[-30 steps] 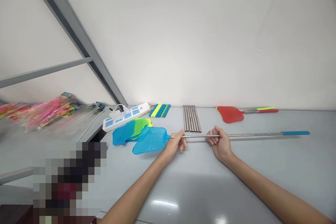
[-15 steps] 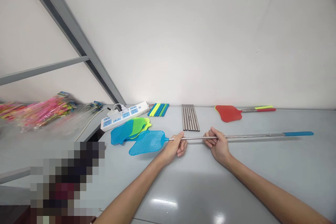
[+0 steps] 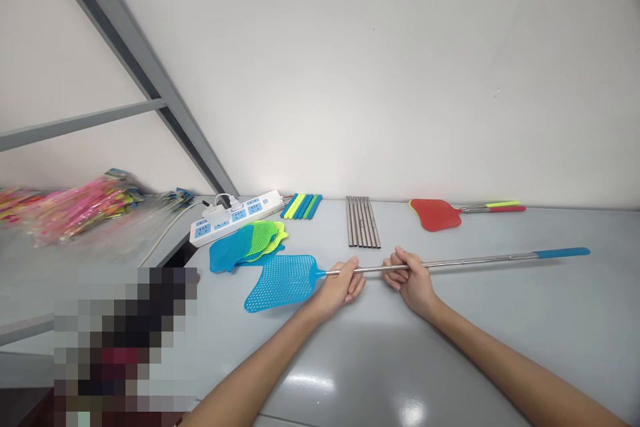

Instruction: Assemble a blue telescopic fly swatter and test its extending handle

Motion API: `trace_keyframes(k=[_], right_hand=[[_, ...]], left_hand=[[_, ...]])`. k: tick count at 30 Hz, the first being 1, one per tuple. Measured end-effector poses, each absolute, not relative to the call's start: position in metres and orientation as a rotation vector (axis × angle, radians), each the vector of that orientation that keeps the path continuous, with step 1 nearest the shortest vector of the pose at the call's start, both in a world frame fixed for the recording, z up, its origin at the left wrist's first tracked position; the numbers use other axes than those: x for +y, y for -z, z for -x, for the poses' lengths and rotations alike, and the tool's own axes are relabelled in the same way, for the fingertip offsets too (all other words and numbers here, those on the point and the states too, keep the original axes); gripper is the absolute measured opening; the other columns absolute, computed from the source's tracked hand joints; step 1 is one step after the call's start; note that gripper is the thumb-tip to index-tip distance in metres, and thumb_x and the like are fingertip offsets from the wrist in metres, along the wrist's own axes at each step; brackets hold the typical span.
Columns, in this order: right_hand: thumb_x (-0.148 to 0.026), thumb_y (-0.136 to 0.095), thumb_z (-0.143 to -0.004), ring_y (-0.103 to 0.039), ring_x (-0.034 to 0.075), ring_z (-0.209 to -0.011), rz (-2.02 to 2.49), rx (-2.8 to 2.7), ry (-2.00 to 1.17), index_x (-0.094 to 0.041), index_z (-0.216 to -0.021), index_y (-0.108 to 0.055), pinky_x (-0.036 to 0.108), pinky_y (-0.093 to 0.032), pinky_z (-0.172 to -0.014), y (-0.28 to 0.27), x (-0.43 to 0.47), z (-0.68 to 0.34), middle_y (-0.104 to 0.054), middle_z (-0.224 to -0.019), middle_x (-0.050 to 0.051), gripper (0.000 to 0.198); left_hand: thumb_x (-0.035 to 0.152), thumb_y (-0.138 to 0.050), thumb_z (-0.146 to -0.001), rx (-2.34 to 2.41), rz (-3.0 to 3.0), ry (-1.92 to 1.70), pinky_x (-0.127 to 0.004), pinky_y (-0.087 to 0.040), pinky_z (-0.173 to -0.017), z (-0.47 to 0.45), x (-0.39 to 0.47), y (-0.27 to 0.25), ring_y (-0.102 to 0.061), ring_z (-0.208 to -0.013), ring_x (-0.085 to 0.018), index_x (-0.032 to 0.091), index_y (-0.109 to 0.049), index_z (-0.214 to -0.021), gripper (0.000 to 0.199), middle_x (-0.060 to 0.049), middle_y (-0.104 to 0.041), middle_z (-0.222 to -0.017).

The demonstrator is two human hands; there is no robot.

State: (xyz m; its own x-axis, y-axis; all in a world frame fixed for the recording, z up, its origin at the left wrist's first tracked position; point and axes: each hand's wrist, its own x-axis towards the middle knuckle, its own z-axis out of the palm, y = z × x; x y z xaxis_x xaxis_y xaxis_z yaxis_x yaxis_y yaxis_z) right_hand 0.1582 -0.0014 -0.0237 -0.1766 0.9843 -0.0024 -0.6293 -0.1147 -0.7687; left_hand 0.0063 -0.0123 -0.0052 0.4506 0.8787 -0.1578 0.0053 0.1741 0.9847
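Both my hands hold a long fly swatter (image 3: pixel 367 269) with a blue perforated head, a silver telescopic rod and a blue grip at its right end. My left hand (image 3: pixel 341 288) is closed round the rod just beside the head. Further along, my right hand (image 3: pixel 411 281) has its fingers curled round the rod's middle, thumb on top. Behind the swatter's head lies a pile of blue, green and yellow swatter heads (image 3: pixel 233 248). Several metal tubes (image 3: pixel 363 222) lie side by side beyond my hands. A row of blue, yellow and green grips (image 3: pixel 301 206) rests near the wall.
A red swatter (image 3: pixel 435 213) with a yellow one under it lies at the back right of the grey table (image 3: pixel 540 320). At the left are a white power strip (image 3: pixel 235 217) with plugs in it, bagged colourful items (image 3: pixel 85 203) and a metal frame (image 3: pixel 165 80).
The swatter's head has turned to face me more and dipped slightly. Both hands have moved a little closer together along the tilted rod, keeping hold.
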Motion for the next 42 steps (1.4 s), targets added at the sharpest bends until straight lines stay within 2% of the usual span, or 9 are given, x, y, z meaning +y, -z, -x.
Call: trace_keyframes(k=[17, 29, 33, 42], right_hand=[[-0.032, -0.043, -0.077, -0.022, 0.008, -0.033, 0.632, -0.803, -1.652, -0.019, -0.040, -0.027, 0.024, -0.016, -0.036, 0.026, -0.006, -0.154, -0.018, -0.038, -0.006, 0.043], [-0.033, -0.042, -0.078, -0.028, 0.008, -0.032, 0.686, -0.827, -1.636, -0.019, -0.038, -0.031, 0.025, -0.022, -0.039, 0.026, -0.003, -0.156, -0.024, -0.036, -0.006, 0.044], [-0.033, -0.042, -0.078, -0.029, 0.008, -0.033, 0.705, -0.839, -1.629, -0.019, -0.039, -0.033, 0.025, -0.022, -0.040, 0.026, -0.003, -0.155, -0.025, -0.036, -0.006, 0.043], [-0.039, -0.045, -0.077, -0.030, 0.008, -0.033, 0.718, -0.877, -1.606, -0.019, -0.038, -0.034, 0.026, -0.022, -0.040, 0.027, -0.001, -0.156, -0.027, -0.036, -0.005, 0.045]], left_hand=[[0.041, -0.025, -0.082, 0.873, -1.264, -0.750, -0.024, -0.020, -0.040, -0.011, -0.013, 0.007, -0.026, -0.031, -0.007, 0.018, -0.029, -0.038, 0.050, 0.004, -0.028, -0.031], [0.048, -0.029, -0.078, 0.850, -1.135, -0.749, -0.022, -0.018, -0.036, -0.012, -0.006, 0.016, -0.029, -0.028, -0.006, 0.017, -0.033, -0.038, 0.051, 0.004, -0.029, -0.031], [0.051, -0.031, -0.077, 0.824, -1.011, -0.808, -0.021, -0.019, -0.036, -0.013, -0.005, 0.014, -0.028, -0.027, -0.005, 0.017, -0.032, -0.040, 0.050, 0.005, -0.028, -0.030], [0.059, -0.022, -0.074, 0.817, -0.724, -1.051, -0.020, -0.017, -0.033, -0.006, 0.000, 0.006, -0.022, -0.026, -0.005, 0.018, -0.031, -0.042, 0.053, 0.006, -0.023, -0.031]])
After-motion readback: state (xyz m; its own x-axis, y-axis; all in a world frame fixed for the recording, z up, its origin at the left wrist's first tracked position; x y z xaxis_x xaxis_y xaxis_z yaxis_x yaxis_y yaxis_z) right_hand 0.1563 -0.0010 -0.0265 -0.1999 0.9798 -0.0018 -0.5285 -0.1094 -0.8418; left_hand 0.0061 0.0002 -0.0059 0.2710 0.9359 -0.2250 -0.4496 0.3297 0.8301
